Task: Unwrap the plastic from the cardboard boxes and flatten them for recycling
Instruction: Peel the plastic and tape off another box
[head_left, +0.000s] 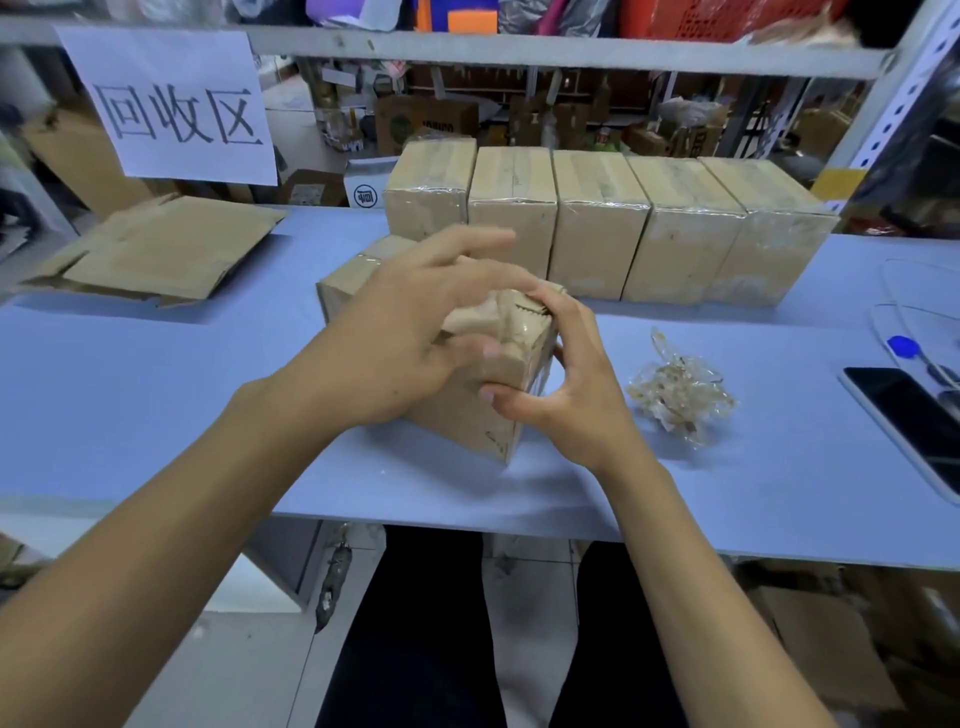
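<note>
Both hands are on one cardboard box (483, 410) sitting tilted near the middle of the pale blue counter (156, 395), one corner pointing toward the person. The left hand (410, 332) lies over the top of it, fingers loosely spread, index finger sticking out toward the back, thumb pressed against the box's upper edge. The right hand (566, 384) is on the right side of the box, thumb and curled fingers gripping the top corner, right where the plastic wrap (498, 312) is bunched up and wrinkled. Hard to tell exactly which fingers have hold of the plastic itself, it's a bit blurry there.

Behind the box, a row of wrapped boxes (602, 223) stands side by side along the far edge of the counter, five of them, all shiny with film. To the left lies a flattened cardboard sheet (166, 249), under a paper sign (171, 104) with handwritten characters hanging from the shelf frame. Just right of the hands there's a crumpled wad of clear plastic (680, 389) on the counter, apart from the box. Further right, at the counter's edge, a dark phone (909, 415) lies face up, with a blue-tipped pen (914, 353) and a thin white cable (893, 291) near it.
</note>
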